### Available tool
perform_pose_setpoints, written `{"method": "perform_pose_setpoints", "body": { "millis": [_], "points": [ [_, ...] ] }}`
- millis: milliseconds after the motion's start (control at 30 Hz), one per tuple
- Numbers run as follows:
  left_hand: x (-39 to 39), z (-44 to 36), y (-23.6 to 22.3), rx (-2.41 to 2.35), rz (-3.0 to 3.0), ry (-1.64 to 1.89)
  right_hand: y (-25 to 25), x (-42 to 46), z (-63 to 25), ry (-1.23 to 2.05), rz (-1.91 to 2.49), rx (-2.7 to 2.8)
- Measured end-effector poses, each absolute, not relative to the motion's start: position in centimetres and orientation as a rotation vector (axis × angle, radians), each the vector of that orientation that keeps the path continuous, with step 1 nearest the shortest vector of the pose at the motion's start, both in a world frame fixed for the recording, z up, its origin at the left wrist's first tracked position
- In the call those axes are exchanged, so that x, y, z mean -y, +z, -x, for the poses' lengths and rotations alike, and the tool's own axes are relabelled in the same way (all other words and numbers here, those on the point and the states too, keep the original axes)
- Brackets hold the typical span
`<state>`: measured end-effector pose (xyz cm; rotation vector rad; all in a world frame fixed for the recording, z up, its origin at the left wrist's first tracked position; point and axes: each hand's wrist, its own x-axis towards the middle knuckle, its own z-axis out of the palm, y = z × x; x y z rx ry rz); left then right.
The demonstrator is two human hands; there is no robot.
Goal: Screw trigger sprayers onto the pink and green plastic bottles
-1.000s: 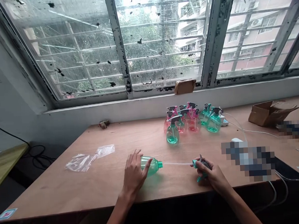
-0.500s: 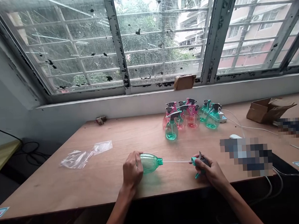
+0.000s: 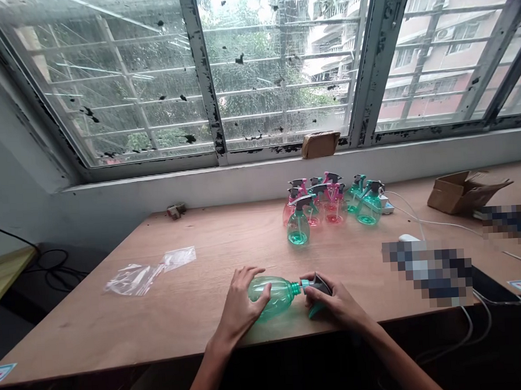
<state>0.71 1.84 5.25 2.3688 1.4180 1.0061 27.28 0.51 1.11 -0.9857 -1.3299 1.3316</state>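
Observation:
A clear green spray bottle (image 3: 275,299) lies on its side over the front of the table, its neck pointing right. My left hand (image 3: 242,298) grips it around the base end, thumb across the near side and fingers over the top. In my right hand (image 3: 333,299) is the black and green spray head (image 3: 320,284), its collar right at the bottle's mouth. Whether the collar sits on the thread or just short of it, I cannot tell. The dip tube is inside the bottle and barely visible.
Several green and pink spray bottles (image 3: 333,206) stand upright at the back. Clear plastic bags (image 3: 136,278) lie left. An open cardboard box (image 3: 461,193), white cables (image 3: 436,222) and a dark flat object (image 3: 494,284) are at the right. A small brown block (image 3: 176,210) sits by the wall.
My right hand has moved left with the spray head, and the dip tube has slid into the bottle. My left hand has shifted slightly right and its fingers have loosened around the bottle.

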Motion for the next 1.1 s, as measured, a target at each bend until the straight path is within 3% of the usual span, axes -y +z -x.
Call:
{"method": "perform_pose_setpoints", "body": {
  "millis": [200,367,767,900,1100],
  "points": [
    [-0.1,-1.7,7.8,-1.638,-2.276,0.665,1.0,0.0,-26.0,1.382,0.980,1.289],
    [0.1,-3.3,8.0,-1.767,-2.171,0.614,0.5,0.3,-25.7,1.338,0.975,1.238],
    [-1.6,-2.3,6.1,-1.395,-1.860,1.040,0.7,0.3,-26.4,1.395,0.940,1.230],
    [-1.5,-2.1,3.6,-1.397,-1.545,1.221,0.1,0.2,-26.6,1.342,0.935,1.170],
    [-0.4,-2.0,0.1,-1.267,-1.358,1.222,-0.8,0.0,-27.2,1.276,0.961,1.151]
  ]
}}
